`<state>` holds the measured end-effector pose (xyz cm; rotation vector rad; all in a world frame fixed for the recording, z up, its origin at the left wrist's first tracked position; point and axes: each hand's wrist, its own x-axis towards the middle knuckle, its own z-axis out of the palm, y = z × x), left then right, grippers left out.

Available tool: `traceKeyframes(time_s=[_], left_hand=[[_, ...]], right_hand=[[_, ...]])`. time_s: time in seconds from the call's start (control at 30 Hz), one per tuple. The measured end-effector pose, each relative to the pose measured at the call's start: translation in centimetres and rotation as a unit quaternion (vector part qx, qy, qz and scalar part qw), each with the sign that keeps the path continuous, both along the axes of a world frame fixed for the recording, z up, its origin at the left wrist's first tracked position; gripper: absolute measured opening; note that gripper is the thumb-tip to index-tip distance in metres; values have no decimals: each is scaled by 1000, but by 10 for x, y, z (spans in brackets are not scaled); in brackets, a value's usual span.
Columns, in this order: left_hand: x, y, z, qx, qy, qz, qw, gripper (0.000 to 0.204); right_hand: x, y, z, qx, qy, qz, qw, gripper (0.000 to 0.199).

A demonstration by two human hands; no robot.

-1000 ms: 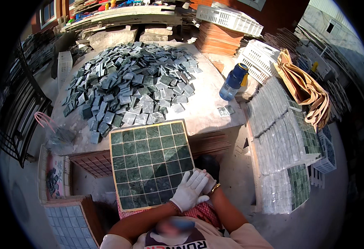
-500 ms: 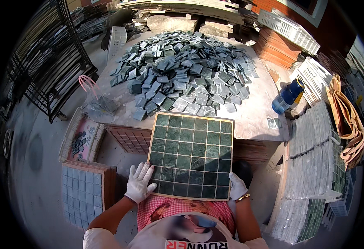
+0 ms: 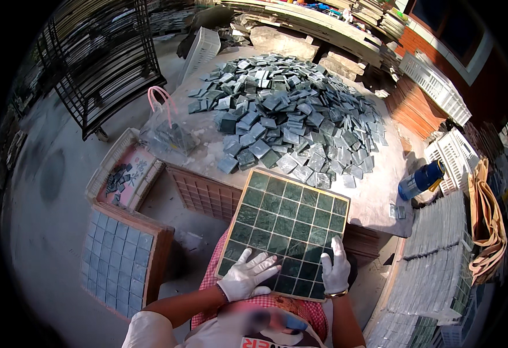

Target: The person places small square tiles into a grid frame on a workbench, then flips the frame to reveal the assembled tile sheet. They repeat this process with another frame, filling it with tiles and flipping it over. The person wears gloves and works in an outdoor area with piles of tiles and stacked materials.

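A square tray of dark green stone tiles point(image 3: 283, 217), set in a grid with a pale wooden edge, rests over my lap and leans against the table, turned slightly clockwise. My left hand point(image 3: 248, 277), in a white glove, lies spread on the tiles at the tray's lower left. At the lower right edge, my right hand point(image 3: 336, 271), also gloved, has its fingers stretched upward over the outer tiles and its thumb apart. Beyond the tray, a large heap of loose grey-green tiles point(image 3: 300, 124) covers much of the table point(image 3: 376, 200).
A stack of trays topped with blue-grey tiles point(image 3: 115, 258) stands left, below a white basket point(image 3: 100, 174) of tile chips. Piled tile sheets point(image 3: 434, 249) and a blue bottle point(image 3: 421, 181) are on the right. A plastic bag point(image 3: 170, 136) sits at the table's left edge.
My left hand has moved from the tray's left edge onto its tiles. My right hand has gone from gripping the right edge to stretched fingers. The tray appears tilted clockwise as the view turned.
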<state>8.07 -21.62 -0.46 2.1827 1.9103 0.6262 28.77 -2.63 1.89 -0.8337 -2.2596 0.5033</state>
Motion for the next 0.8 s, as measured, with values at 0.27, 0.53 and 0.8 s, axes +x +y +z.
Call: traceKeyframes(time_s=[0.27, 0.53, 0.8], left_hand=[[-117, -20, -19, -142, 32, 376, 915, 66], [-36, 37, 22, 41, -43, 153, 986, 65], [-46, 161, 5, 11, 13, 107, 994, 64]], right_hand=[[37, 44, -49, 24, -186, -114, 976, 58], [-19, 52, -20, 18, -96, -45, 994, 48], [-45, 89, -34, 75, -180, -71, 978, 51]])
